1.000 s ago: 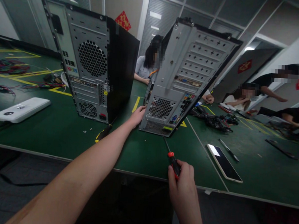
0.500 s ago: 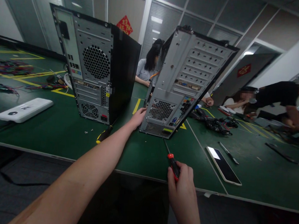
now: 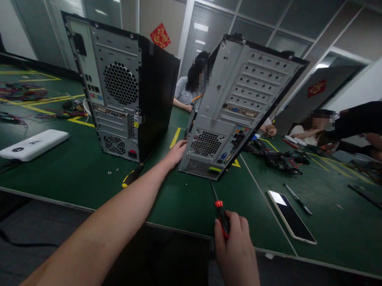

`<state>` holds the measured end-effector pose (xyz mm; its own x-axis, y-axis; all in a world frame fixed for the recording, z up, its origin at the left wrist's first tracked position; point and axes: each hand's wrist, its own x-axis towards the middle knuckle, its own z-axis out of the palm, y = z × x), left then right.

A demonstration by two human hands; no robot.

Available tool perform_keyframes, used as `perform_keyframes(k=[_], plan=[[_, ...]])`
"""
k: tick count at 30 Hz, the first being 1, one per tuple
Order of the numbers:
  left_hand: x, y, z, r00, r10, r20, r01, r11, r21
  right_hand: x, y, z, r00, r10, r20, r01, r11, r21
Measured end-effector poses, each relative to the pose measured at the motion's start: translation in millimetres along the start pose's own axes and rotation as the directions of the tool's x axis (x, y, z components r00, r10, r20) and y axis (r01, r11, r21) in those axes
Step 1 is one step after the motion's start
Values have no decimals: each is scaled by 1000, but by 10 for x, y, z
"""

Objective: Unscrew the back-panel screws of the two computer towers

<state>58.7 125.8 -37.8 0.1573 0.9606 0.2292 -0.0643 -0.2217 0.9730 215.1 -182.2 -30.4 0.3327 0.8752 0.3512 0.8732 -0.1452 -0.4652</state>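
Two computer cases stand on the green table with their backs facing me. My left hand (image 3: 177, 154) is at the lower left side of the right case (image 3: 231, 93); its fingertips are hidden by the case. My right hand (image 3: 235, 236) is closed around the handle of a red and black screwdriver (image 3: 221, 214), whose shaft points at the bottom edge of that case. The left case (image 3: 116, 89) stands apart, and a yellow and black screwdriver (image 3: 132, 177) lies by its base. Small screws (image 3: 113, 172) lie to the left of that screwdriver.
A white power bank (image 3: 34, 144) lies at the left. Right of my right hand are a phone (image 3: 292, 216) and a pen (image 3: 297, 199). Black cables (image 3: 280, 159) lie behind them, coloured wires (image 3: 16, 92) at the far left. Other people sit or lean across the table (image 3: 331, 220).
The view has shifted slightly, so the phone and pen appear a little lower and further right. Both hands keep nearly the same places and the screwdriver is still held.
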Motion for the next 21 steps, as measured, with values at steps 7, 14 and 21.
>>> perform_keyframes(k=[7, 14, 21], plan=[[4, 5, 0, 999, -35, 8, 35, 999, 3, -14, -4, 9, 998, 5, -59, -6, 1000, -8], [-50, 48, 1, 999, -37, -18, 38, 999, 28, -60, -3, 79, 993, 27, -119, -28, 1000, -7], [-58, 67, 16, 1000, -11, -15, 11, 1000, 11, -61, 32, 46, 994, -61, -94, 64, 998, 27]])
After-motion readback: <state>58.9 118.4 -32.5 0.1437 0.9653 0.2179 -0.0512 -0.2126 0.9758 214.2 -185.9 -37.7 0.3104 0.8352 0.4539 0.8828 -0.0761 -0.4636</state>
